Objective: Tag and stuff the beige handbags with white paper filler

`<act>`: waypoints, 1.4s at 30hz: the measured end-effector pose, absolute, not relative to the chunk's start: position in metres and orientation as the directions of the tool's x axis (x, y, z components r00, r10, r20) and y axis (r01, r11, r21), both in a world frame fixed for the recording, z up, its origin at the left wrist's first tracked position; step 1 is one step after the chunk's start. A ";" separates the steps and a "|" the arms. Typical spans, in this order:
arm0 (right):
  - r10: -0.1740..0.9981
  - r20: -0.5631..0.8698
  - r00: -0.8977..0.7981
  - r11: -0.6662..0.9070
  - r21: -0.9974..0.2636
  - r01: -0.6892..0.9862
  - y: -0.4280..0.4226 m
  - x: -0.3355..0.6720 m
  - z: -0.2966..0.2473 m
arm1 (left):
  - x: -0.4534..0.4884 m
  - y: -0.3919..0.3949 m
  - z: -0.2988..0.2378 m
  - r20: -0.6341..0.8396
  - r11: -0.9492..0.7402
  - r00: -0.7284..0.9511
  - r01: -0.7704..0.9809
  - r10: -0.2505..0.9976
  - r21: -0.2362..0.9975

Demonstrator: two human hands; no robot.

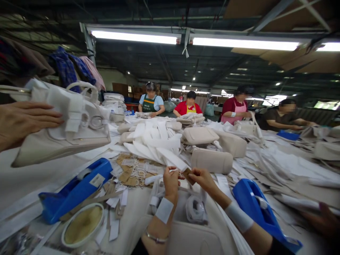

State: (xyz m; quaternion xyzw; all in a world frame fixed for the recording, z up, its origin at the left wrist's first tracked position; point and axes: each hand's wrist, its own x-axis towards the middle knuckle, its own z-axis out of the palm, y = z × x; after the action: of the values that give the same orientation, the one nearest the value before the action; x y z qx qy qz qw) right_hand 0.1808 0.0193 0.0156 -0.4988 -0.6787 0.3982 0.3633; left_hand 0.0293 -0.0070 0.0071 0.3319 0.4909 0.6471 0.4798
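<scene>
My right hand (204, 180) pinches a small brown card tag (189, 176) by its edge. Just beside it, my left hand (172, 180) has its fingers bent together close to the tag's other end. Whatever those fingers hold is too small to make out. Below both hands lies a cream handbag (195, 239), with a clear-wrapped coil (196, 209) on it. Left of my left hand, brown tags and clear packets (134, 171) are spread in a loose heap. White padding strips (156, 138) are piled beyond my hands, near several cream bags (211, 160).
Blue tape dispensers stand at left (77, 189) and right (261, 212). A round dish (83, 225) sits at front left. Another person's hand (32, 118) rests on a wrapped handbag (66, 117). A blurred hand (322, 219) shows at right. Several co-workers sit across the table.
</scene>
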 end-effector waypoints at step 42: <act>0.771 0.313 -0.555 0.637 -0.408 0.654 -0.017 0.169 0.045 | 0.017 -0.003 0.016 0.142 -0.136 -0.036 0.132 0.989 0.982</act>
State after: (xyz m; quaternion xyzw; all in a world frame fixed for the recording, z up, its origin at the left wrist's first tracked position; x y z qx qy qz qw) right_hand 0.1689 -0.0173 0.0448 -0.4079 -0.8733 0.1230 0.2366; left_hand 0.0170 -0.0025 0.0157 0.5536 0.5063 0.5115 0.4191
